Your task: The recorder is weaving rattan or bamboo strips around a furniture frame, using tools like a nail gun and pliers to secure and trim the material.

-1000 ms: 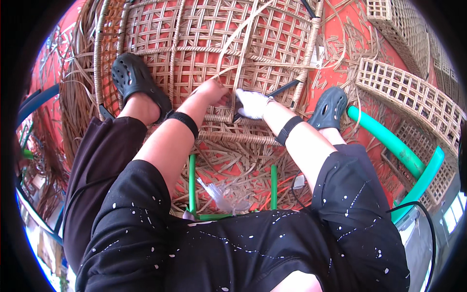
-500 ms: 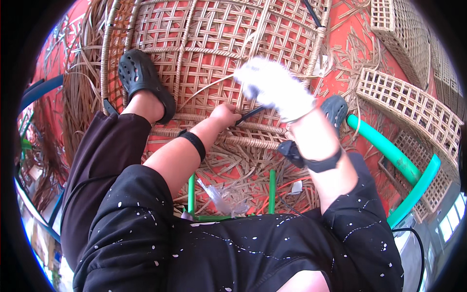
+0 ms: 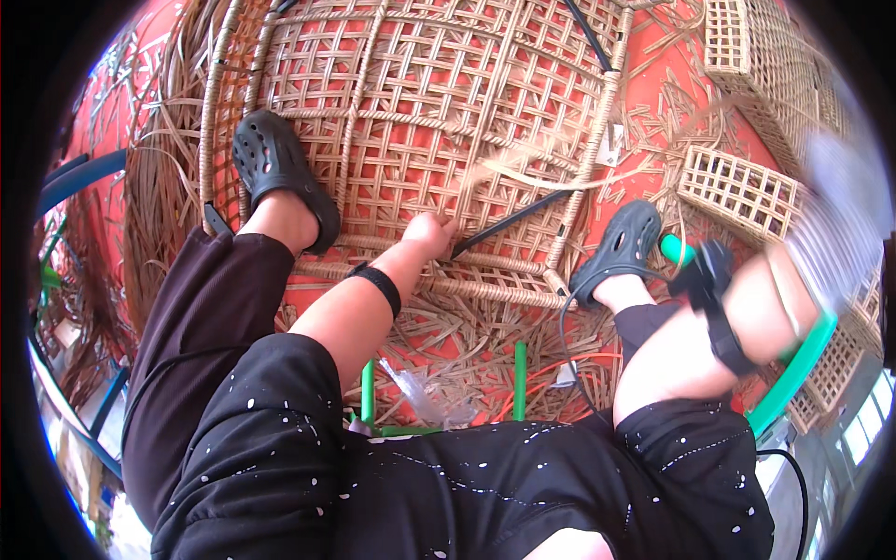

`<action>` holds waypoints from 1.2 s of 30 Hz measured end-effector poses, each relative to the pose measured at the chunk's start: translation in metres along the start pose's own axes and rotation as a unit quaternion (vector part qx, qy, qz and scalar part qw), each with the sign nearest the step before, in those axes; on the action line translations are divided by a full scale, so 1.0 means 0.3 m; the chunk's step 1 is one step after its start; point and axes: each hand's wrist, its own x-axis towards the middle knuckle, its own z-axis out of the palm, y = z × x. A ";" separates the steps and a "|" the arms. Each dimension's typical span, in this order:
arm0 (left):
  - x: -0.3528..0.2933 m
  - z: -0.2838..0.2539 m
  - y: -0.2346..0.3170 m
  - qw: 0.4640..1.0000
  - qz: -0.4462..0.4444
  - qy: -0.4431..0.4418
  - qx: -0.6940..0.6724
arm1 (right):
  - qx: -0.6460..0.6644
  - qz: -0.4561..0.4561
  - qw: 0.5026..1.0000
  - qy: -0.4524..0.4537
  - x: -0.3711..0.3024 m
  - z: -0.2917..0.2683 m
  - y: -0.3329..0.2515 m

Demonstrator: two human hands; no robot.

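Currently, left hand (image 3: 427, 233) fingers pinch a dark rod (image 3: 509, 224) against the woven cane frame (image 3: 420, 112), centre to twelve o'clock. Right hand (image 3: 831, 233), three o'clock, blurred; fingers' state indeterminable.

A black shirt (image 3: 485, 485) flecked with white is worn, with black trousers (image 3: 201, 317), black perforated clogs (image 3: 271, 163) and black wristbands (image 3: 381, 285).

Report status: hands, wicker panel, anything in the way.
Left hand pressed on woven wicker panel, grip unclear. Right hand raised clear, blurred. Black rod lies beside left fingers.
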 end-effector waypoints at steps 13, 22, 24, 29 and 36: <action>0.240 0.139 -0.199 0.988 -0.070 -0.068 -0.120 | 0.264 0.539 0.723 -0.341 -0.713 0.709 0.553; 0.185 0.126 -0.110 0.990 -0.089 -0.079 -0.077 | 0.223 0.558 0.728 -0.329 -0.727 0.752 0.557; 0.168 0.115 -0.107 0.989 -0.102 -0.079 -0.070 | 0.183 0.547 0.753 -0.317 -0.744 0.772 0.521; 0.171 0.121 -0.150 0.992 -0.073 -0.019 -0.098 | 0.252 0.601 0.714 -0.255 -0.787 0.782 0.505; 0.174 0.110 -0.120 0.992 -0.060 -0.054 -0.100 | 0.313 0.608 0.673 -0.283 -0.756 0.767 0.532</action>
